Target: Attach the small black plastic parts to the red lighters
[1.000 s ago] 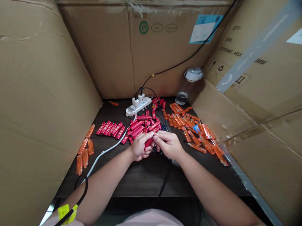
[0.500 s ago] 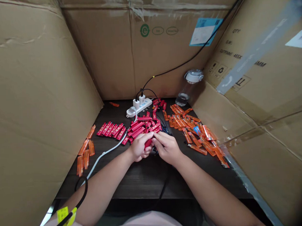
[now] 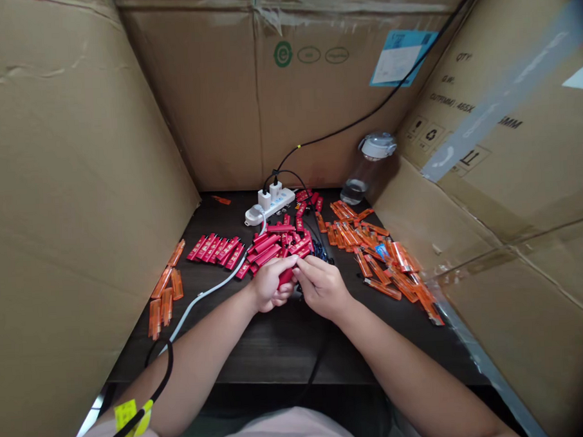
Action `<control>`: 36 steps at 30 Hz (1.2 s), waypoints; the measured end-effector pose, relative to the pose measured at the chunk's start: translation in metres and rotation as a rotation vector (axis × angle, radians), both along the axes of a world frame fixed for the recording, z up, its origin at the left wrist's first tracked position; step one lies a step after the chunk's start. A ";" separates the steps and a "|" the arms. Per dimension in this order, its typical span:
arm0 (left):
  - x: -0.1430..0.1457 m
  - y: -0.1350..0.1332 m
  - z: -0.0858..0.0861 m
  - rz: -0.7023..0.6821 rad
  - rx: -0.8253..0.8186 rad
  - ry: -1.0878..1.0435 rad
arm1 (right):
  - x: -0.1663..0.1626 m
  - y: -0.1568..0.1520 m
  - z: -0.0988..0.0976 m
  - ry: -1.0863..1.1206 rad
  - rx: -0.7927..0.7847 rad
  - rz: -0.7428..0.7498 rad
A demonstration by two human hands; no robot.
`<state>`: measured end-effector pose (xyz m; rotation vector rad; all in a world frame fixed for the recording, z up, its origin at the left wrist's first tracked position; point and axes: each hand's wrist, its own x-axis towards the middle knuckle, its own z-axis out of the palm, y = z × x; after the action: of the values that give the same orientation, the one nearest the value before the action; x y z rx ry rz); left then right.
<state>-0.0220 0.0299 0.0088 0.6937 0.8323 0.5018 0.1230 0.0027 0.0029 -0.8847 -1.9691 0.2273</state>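
Observation:
In the middle of the dark table, my left hand (image 3: pixel 271 286) is closed around a red lighter (image 3: pixel 286 277). Thumb and fingers of my right hand (image 3: pixel 322 284) pinch at the lighter's top end, touching the left fingertips. Any small part between the right fingers is hidden. Just beyond both hands lies a loose pile of red lighters (image 3: pixel 265 252). To its left, several more red lighters (image 3: pixel 219 250) lie side by side in a row. Small black parts (image 3: pixel 320 251) are heaped right of the pile, partly behind my right hand.
Orange lighter bodies (image 3: pixel 382 252) are scattered at the right, and a few orange pieces (image 3: pixel 166 305) lie at the left edge. A white power strip (image 3: pixel 270 207) with a white cable (image 3: pixel 205 293) stands behind. A water bottle (image 3: pixel 361 170) leans back right. Cardboard walls (image 3: pixel 194 94) enclose three sides.
The view has shifted very slightly. Both hands stay together on the red lighter, with hardly any movement of the fingers.

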 end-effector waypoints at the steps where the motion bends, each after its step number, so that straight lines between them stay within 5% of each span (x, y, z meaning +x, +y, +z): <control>1: -0.001 0.001 0.000 -0.033 -0.031 -0.019 | 0.000 0.000 0.000 0.033 -0.014 0.019; 13: -0.015 0.004 0.001 -0.294 -0.149 -0.236 | -0.002 -0.009 0.007 0.227 -0.081 0.123; 25: -0.013 -0.005 0.008 -0.149 0.200 -0.200 | -0.007 -0.013 0.008 0.681 -0.648 0.199; 36: -0.009 -0.008 0.003 -0.128 0.334 -0.162 | -0.005 -0.013 0.006 0.848 -0.682 0.265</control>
<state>-0.0306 0.0216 0.0122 0.9928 0.5523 0.5792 0.1178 -0.0107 0.0090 -0.7409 -1.1810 1.2608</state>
